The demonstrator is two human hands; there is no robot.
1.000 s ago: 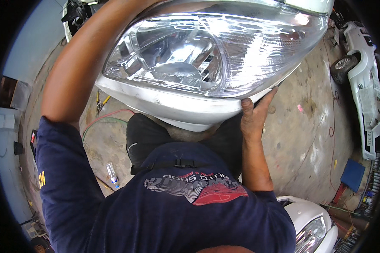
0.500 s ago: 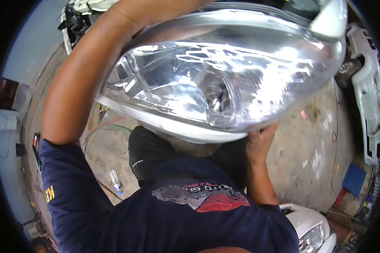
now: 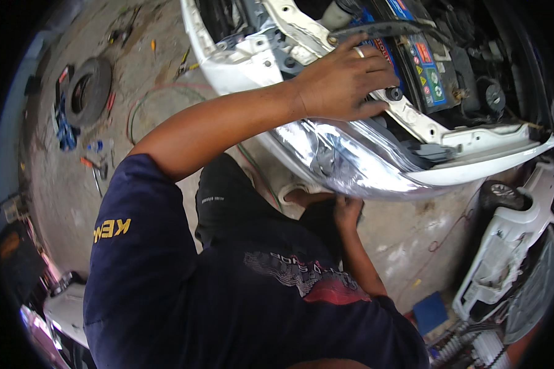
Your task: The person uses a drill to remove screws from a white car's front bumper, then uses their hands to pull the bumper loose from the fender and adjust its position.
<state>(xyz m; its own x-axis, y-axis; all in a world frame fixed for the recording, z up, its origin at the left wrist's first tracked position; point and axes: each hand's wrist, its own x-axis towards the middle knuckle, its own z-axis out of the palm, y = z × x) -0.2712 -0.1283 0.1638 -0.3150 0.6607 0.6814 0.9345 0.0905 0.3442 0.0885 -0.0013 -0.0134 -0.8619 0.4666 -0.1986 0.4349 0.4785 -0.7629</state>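
Headlamp (image 3: 345,163), clear lens with chrome inside, sits at the white car front (image 3: 252,61), held between both hands: under the left fingers, above the right ones. Left hand (image 3: 345,80) lies flat on top, fingers (image 3: 375,67) spread and pressed down over the lamp's upper edge and the white bracket (image 3: 425,126) there; a ring shows on one finger. Right hand (image 3: 348,212) is below the lamp, fingers curled up against its underside, gripping the lower edge; the fingertips are hidden behind the lens.

Just beyond the left fingertips: battery (image 3: 428,61), dark box, top covered by a blue rectangular label with a red patch and a row of small yellow and white warning squares. Past that, black engine parts.

Right of the right hand, well apart: white bumper piece (image 3: 505,246) on the concrete floor (image 3: 412,240), blue flat box (image 3: 431,310) near it.

Far left of both hands: tyre (image 3: 89,92) lying flat, scattered tools (image 3: 95,169) with red and blue handles, green hose (image 3: 148,101) looping on the floor.
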